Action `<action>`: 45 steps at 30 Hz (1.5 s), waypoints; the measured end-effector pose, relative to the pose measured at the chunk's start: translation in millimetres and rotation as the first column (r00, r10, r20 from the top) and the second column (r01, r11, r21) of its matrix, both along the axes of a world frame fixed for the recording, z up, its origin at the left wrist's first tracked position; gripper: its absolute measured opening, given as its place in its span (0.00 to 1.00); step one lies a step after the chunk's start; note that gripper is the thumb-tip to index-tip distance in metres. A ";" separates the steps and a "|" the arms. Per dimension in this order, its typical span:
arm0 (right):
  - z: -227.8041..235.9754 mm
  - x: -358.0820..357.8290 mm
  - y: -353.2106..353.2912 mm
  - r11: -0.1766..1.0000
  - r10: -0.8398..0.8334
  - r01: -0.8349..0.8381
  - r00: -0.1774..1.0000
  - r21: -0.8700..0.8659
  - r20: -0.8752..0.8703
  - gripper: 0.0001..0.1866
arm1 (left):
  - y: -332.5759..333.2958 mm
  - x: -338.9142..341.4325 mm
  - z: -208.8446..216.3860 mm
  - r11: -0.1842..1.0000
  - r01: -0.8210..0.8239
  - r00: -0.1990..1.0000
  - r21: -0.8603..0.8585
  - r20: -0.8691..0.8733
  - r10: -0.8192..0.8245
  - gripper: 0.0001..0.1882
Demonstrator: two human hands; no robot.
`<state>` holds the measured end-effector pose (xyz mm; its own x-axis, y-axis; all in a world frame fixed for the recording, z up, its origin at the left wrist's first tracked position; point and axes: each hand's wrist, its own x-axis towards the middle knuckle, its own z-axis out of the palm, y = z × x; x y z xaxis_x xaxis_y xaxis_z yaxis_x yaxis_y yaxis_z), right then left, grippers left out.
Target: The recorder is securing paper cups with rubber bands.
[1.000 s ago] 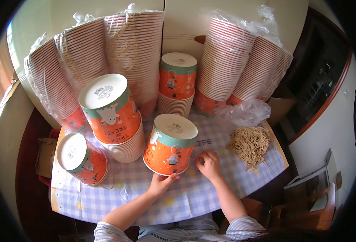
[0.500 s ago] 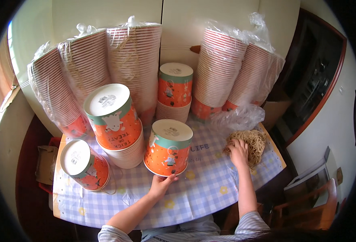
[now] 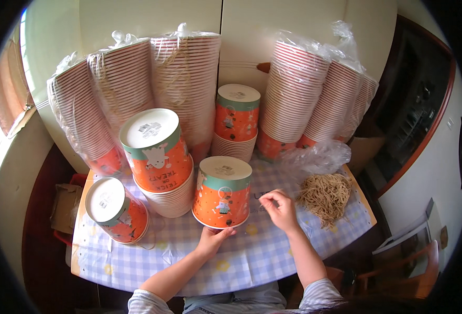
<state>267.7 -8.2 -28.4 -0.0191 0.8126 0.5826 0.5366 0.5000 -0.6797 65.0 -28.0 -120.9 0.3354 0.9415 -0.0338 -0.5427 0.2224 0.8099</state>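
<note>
In front of me an orange paper bucket [image 3: 222,201] with a green band stands upside down, its white base up. My left hand [image 3: 213,240] grips its near lower rim, the thumb outside and the other fingers partly hidden. To the right of this bucket my right hand [image 3: 280,209] is raised over the tablecloth, thumb and fingers pinched together. Whatever is in that pinch is too small to make out. Beyond it lies a heap of thin tan strands [image 3: 325,199], looped and tangled.
A smaller-looking upturned bucket [image 3: 129,222] stands at the left, beside a nested bucket stack [image 3: 155,162]. Another short stack [image 3: 236,118] is behind. Tall plastic-wrapped stacks [image 3: 186,89] line the back. A crumpled clear bag [image 3: 317,158] lies by the heap. A checked cloth [image 3: 199,277] covers the table.
My right hand has left the tan heap and moved left toward the bucket, its fingers now pinched. My left hand keeps its grip on the bucket rim. The view has shifted slightly.
</note>
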 end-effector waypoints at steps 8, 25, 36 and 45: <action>-46.2 -31.9 -4.6 0.780 0.255 -0.608 0.530 -0.152 -0.808 0.05 | -0.6 2.0 1.6 1.000 0.010 1.000 -0.006 -0.018 -0.010 0.13; -69.4 -37.2 -11.8 0.915 0.278 -0.378 0.842 -0.138 -0.463 0.06 | -3.0 3.1 3.6 1.000 0.002 1.000 0.000 -0.012 -0.002 0.12; -75.0 -36.4 -10.9 0.927 0.273 -0.351 0.873 -0.132 -0.404 0.06 | -5.3 2.4 10.3 1.000 -0.014 0.999 -0.024 -0.052 0.013 0.12; -76.9 -42.7 -15.2 0.965 0.190 -0.242 0.909 -0.098 -0.372 0.07 | -3.4 1.6 8.4 0.999 0.043 0.998 -0.009 -0.055 -0.043 0.13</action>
<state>225.1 -23.3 -105.3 -0.0154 0.8849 0.4656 0.1351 0.4632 -0.8759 66.6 -31.3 -112.5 0.3728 0.9259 -0.0604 -0.4869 0.2506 0.8367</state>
